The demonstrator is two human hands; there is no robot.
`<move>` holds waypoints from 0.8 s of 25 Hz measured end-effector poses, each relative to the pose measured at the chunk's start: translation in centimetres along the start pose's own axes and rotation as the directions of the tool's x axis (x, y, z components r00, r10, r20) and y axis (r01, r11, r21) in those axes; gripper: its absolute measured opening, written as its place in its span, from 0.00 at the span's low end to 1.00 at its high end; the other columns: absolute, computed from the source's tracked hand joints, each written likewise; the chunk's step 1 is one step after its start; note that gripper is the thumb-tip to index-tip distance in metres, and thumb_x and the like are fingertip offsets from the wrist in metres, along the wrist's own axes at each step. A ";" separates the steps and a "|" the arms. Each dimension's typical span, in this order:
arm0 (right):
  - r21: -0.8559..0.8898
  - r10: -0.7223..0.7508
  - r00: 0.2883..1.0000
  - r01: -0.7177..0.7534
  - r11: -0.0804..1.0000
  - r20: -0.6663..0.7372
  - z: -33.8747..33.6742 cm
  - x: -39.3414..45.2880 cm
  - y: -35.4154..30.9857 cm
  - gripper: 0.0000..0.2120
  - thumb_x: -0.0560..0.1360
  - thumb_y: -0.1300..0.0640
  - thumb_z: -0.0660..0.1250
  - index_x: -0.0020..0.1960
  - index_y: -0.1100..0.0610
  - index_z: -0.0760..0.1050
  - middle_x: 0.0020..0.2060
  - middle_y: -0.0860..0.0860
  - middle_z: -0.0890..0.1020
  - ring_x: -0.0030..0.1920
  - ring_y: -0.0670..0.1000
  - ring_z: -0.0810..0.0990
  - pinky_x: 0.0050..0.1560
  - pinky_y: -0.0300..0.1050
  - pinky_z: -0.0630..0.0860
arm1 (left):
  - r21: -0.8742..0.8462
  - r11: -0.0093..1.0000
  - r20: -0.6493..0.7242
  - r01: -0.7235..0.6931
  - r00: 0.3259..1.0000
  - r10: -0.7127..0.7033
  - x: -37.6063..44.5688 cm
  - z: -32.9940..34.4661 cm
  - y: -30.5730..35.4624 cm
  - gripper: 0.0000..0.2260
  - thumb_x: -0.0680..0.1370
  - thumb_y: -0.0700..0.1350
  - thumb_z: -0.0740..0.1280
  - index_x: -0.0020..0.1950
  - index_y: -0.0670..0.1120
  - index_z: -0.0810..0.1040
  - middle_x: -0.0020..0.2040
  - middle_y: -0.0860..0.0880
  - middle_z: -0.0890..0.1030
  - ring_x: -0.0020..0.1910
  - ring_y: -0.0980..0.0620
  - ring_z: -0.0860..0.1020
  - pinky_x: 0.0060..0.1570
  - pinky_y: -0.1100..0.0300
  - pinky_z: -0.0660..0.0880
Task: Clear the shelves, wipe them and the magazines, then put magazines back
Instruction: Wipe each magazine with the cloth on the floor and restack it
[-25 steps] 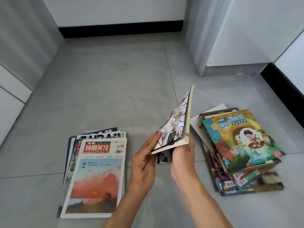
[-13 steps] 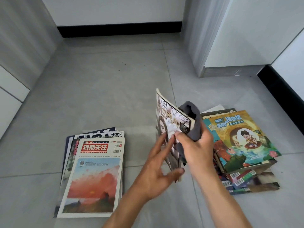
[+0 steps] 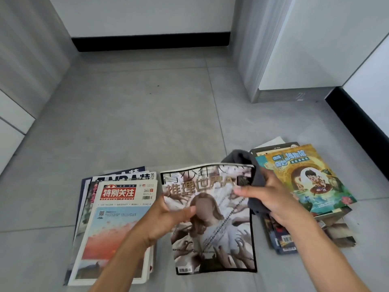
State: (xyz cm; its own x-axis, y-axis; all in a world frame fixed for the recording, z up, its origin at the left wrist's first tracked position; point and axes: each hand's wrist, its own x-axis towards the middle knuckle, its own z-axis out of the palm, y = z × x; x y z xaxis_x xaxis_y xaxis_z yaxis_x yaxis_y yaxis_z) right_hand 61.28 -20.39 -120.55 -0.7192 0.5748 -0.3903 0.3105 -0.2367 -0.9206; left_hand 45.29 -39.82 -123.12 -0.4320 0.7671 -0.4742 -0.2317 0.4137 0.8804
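Grey floor tiles (image 3: pixel 130 127) run to a black skirting (image 3: pixel 151 42) under white walls. At left we see a magazine stack (image 3: pixel 117 224) on the floor. Our left hand (image 3: pixel 166 218) pinches the held magazine (image 3: pixel 212 224), thumb on its cover. Our right hand (image 3: pixel 271 197) clamps a grey cloth (image 3: pixel 242 159) against its upper right edge. Beyond lies a second stack (image 3: pixel 311 186), beside a white cabinet (image 3: pixel 315 49).

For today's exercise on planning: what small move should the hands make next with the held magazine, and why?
Probably sweep the grey cloth in the right hand down the magazine cover: it faces up, steadied by the left hand, with the cloth bunched at its top right edge.
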 end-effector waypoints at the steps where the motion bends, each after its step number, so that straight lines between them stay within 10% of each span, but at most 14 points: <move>1: -0.081 -0.031 0.988 0.019 0.997 -0.150 0.3 0.4 0.0 0.18 0.64 0.63 0.80 0.49 0.47 0.80 0.42 0.45 0.86 0.46 0.49 0.84 0.41 0.36 0.77 | 0.027 0.999 -0.107 -0.028 0.994 0.031 0.0 0.6 0.2 0.09 0.73 0.40 0.75 0.52 0.42 0.81 0.46 0.47 0.87 0.50 0.45 0.84 0.53 0.50 0.81; 4: -0.446 -0.425 0.787 0.215 0.869 -0.448 1.5 0.9 0.5 0.24 0.71 0.67 0.71 0.61 0.45 0.79 0.56 0.46 0.81 0.58 0.50 0.79 0.57 0.43 0.77 | 0.158 0.983 -0.249 -0.092 0.960 0.130 -0.3 2.0 1.5 0.11 0.75 0.38 0.73 0.40 0.51 0.75 0.32 0.61 0.83 0.37 0.56 0.82 0.43 0.57 0.78; 9: -0.737 -0.812 0.486 0.408 0.538 -0.324 5.7 -0.5 -1.2 0.24 0.69 0.63 0.68 0.65 0.55 0.79 0.67 0.54 0.75 0.60 0.57 0.74 0.64 0.44 0.69 | 0.252 0.940 -0.171 -0.228 0.946 0.276 0.3 2.2 1.8 0.12 0.76 0.38 0.72 0.34 0.49 0.77 0.30 0.60 0.82 0.30 0.57 0.79 0.33 0.65 0.74; 14: -0.774 -0.827 0.561 0.530 0.348 0.012 8.2 -0.8 -1.0 0.22 0.69 0.62 0.66 0.62 0.51 0.82 0.65 0.47 0.78 0.54 0.57 0.74 0.59 0.47 0.72 | 0.277 0.871 -0.069 -0.405 0.896 0.438 0.7 1.8 0.7 0.10 0.74 0.40 0.67 0.33 0.45 0.78 0.29 0.52 0.80 0.28 0.54 0.75 0.29 0.60 0.71; 20: -0.877 -0.739 0.665 0.287 0.384 -0.106 3.3 0.9 1.0 0.23 0.69 0.55 0.59 0.60 0.51 0.81 0.60 0.46 0.80 0.50 0.55 0.72 0.52 0.56 0.75 | 0.218 0.942 -0.102 -0.255 0.954 0.281 0.6 1.0 -1.1 0.06 0.75 0.37 0.70 0.39 0.37 0.81 0.37 0.39 0.83 0.35 0.43 0.81 0.37 0.47 0.77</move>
State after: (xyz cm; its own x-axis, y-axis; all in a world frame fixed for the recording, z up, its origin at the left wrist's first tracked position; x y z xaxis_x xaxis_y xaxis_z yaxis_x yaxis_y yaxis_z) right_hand 58.87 -22.69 -121.82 -0.6416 0.6406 0.4219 0.4585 0.7612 -0.4586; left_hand 46.13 -39.36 -124.37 -0.5660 0.7986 -0.2045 0.0821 0.3015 0.9499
